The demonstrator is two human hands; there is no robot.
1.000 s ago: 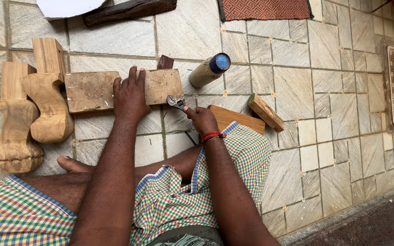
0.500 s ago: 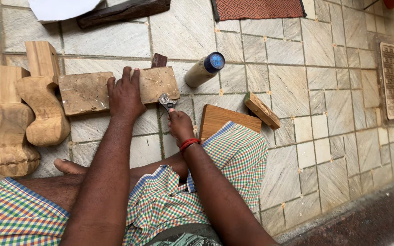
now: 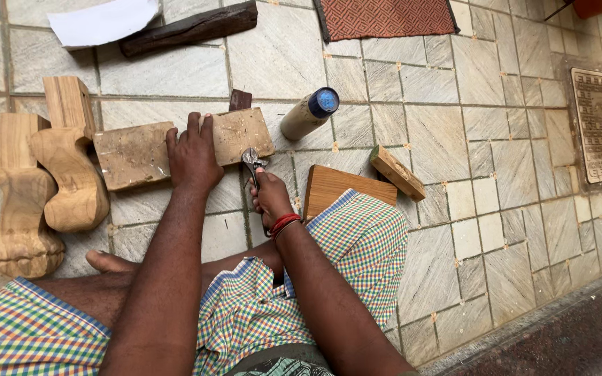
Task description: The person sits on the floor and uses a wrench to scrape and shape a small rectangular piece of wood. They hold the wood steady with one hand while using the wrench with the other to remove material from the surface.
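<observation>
Since a second ago, my right hand [image 3: 271, 197], gripping the pliers [image 3: 253, 161], pulled lower, mid-frame; my left hand [image 3: 193, 154] presses flat on the wooden block [image 3: 141, 152]. Pliers could slip if the block shifts.

Packaging: one tube [image 3: 309, 113], cylindrical, tan body, blue round cap with pale markings, lying on floor tiles just beyond the wood block, cap toward upper right. White sheet [image 3: 102, 22] at top left, flat on tiles, no visible print. No signs, no screens in view
</observation>
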